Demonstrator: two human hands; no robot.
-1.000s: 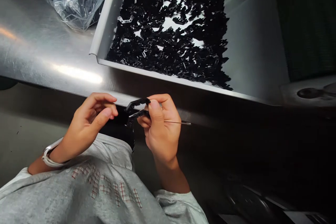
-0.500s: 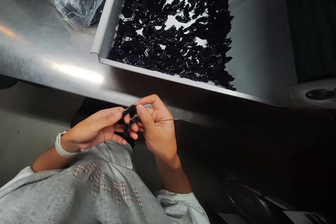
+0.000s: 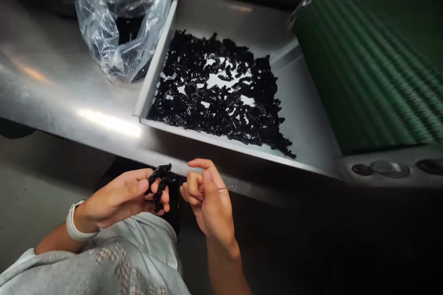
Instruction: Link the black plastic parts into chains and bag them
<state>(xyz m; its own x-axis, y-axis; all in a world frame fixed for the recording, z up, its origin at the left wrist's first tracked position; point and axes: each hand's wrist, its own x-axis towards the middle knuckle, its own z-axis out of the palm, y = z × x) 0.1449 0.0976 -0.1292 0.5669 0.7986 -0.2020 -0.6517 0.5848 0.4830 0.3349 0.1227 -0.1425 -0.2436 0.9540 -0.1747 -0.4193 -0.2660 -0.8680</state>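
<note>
Steel bench (image 3: pixel 58 101) seen from above, with a person's hands at its front edge; clock bearings are taken from the hands. At 2 o'clock, a green ribbed panel (image 3: pixel 370 60) lies along the far side of the bench. At 3 o'clock, round fittings (image 3: pixel 380 169) sit in a steel strip. At 12 o'clock, a shallow steel tray (image 3: pixel 154 78) holds a loose, single-layer spread of black parts (image 3: pixel 214 92), with bare tray showing through the gaps. At 11 o'clock, a clear plastic bag (image 3: pixel 121 23) containing more black pieces stands beside the tray's left rim.

The left hand (image 3: pixel 116 193), with a white wristband (image 3: pixel 74 223) at the wrist, is closed on a short black linked strip (image 3: pixel 159 187). The strip lies across the fingers, and its upper end projects towards 1 o'clock. The right hand (image 3: pixel 209 200) is just beside the strip, not touching it, with its fingers curled and thumb pressed down. A thin pin (image 3: pixel 225 188) emerges from this pinch, pointing towards 3 o'clock, away from the strip. The pin's held end is hidden by the fingers.
</note>
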